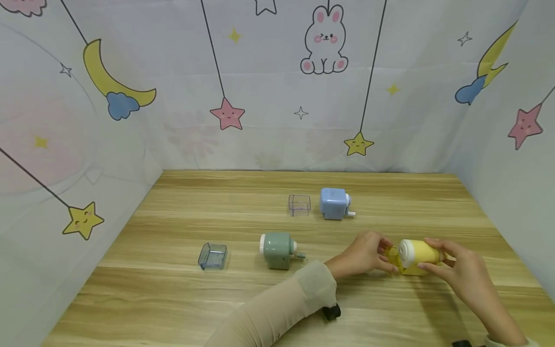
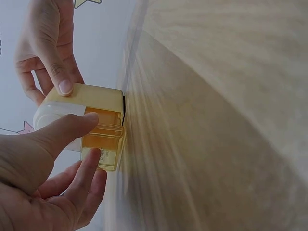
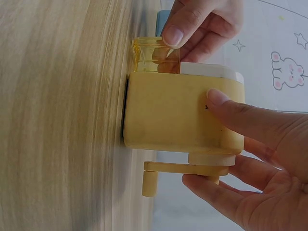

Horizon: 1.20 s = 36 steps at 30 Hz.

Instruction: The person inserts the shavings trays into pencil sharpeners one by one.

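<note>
A yellow hand-crank pencil sharpener (image 1: 427, 251) with a white front stands on the table at the right. My right hand (image 1: 466, 270) grips its body, thumb on the near side and fingers around the back by the crank (image 3: 187, 168). From the sharpener's lower front sticks out a see-through yellow shavings drawer (image 3: 149, 55). My left hand (image 1: 364, 253) pinches this drawer between thumb and fingers, as the left wrist view shows. How far the drawer reaches inside the body is hidden.
A green sharpener (image 1: 277, 250) stands left of my left hand, with a clear bluish drawer (image 1: 213, 256) farther left. Behind are a blue sharpener (image 1: 334, 203) and a clear purplish drawer (image 1: 299, 204). Printed cloth walls (image 1: 269, 149) bound the wooden table (image 1: 173, 308).
</note>
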Each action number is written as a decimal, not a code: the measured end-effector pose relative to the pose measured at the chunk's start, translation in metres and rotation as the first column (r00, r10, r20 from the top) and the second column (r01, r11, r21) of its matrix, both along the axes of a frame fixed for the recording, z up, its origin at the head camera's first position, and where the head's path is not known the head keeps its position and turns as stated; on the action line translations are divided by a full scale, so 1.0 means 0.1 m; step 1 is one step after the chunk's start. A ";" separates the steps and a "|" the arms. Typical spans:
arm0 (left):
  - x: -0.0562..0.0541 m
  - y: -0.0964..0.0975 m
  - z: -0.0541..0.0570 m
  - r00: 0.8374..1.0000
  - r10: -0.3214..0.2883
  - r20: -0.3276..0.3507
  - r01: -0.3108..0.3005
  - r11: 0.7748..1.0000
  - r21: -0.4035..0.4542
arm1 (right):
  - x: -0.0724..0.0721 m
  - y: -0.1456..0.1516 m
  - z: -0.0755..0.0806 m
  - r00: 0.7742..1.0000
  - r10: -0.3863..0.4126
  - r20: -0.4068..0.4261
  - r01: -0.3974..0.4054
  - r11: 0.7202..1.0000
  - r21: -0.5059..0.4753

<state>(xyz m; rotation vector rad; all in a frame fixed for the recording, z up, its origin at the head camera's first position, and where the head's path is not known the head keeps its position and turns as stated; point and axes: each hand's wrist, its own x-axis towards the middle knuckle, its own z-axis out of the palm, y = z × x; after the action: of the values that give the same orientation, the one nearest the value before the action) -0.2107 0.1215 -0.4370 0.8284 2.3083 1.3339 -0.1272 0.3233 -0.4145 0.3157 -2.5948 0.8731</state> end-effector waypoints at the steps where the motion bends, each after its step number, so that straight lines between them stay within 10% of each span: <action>1: 0.00 0.00 0.00 1.000 0.001 0.003 -0.001 1.000 0.003 | 0.00 0.00 0.00 1.000 -0.002 0.000 0.002 1.000 -0.001; 36: 0.01 0.03 0.02 1.000 0.014 0.002 -0.015 1.000 0.009 | 0.02 -0.02 0.00 1.000 -0.018 0.026 0.018 1.000 -0.003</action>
<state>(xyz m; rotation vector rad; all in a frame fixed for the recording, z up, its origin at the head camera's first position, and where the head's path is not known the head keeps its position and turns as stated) -0.2097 0.1244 -0.4352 0.8141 2.3126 1.3514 -0.1253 0.3209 -0.4142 0.2818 -2.6158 0.8801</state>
